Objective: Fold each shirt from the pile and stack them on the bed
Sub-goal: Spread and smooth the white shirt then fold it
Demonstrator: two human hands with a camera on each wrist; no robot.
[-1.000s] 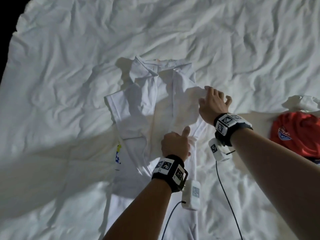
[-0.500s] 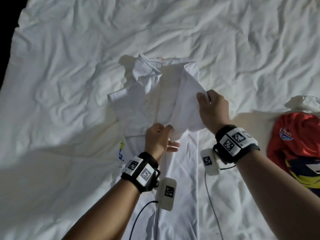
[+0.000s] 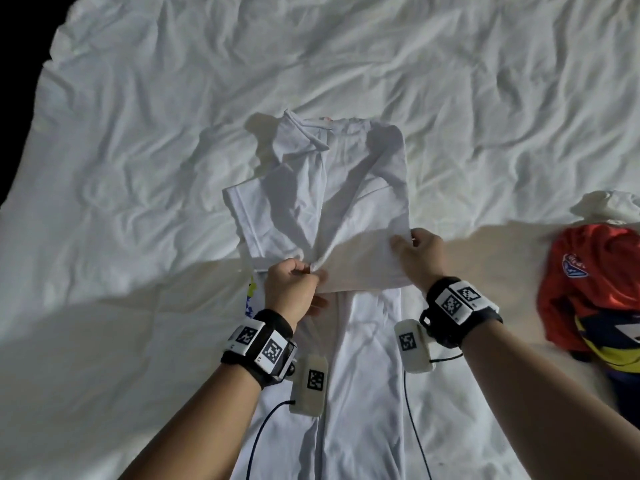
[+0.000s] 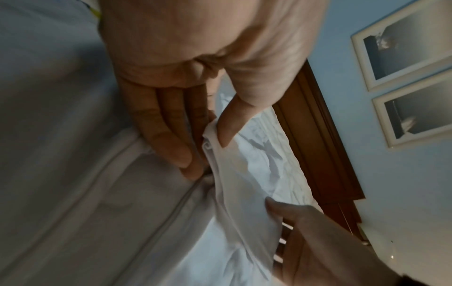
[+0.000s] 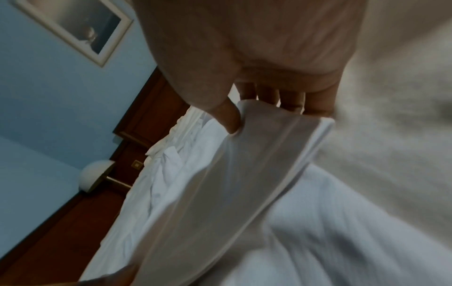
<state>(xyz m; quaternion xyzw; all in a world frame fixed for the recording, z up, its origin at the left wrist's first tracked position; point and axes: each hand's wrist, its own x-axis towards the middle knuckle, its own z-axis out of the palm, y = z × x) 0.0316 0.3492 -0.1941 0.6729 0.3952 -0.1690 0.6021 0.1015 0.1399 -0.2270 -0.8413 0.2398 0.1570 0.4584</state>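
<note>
A white collared shirt [image 3: 332,202] lies spread on the bed, collar at the far end, body running towards me. Its right sleeve [image 3: 367,261] is stretched flat between both hands across the chest. My left hand [image 3: 294,282] pinches the sleeve's left corner between thumb and fingers; the left wrist view shows that pinch on the white hem [image 4: 210,139]. My right hand [image 3: 415,254] grips the sleeve's right edge, thumb on top and fingers beneath, as the right wrist view shows on the folded cloth [image 5: 269,135].
A pile of shirts lies at the right edge: a red and yellow jersey [image 3: 595,289] with a crumpled white garment [image 3: 609,206] behind it. Wrinkled white bedding [image 3: 156,133] surrounds everything. A dark wooden headboard [image 4: 318,135] and framed pictures [image 4: 403,44] stand beyond the bed.
Both hands have drawn the right sleeve down and towards me, pulling it taut across the shirt. The left hand shifted left and took a pinch on the sleeve's corner.
</note>
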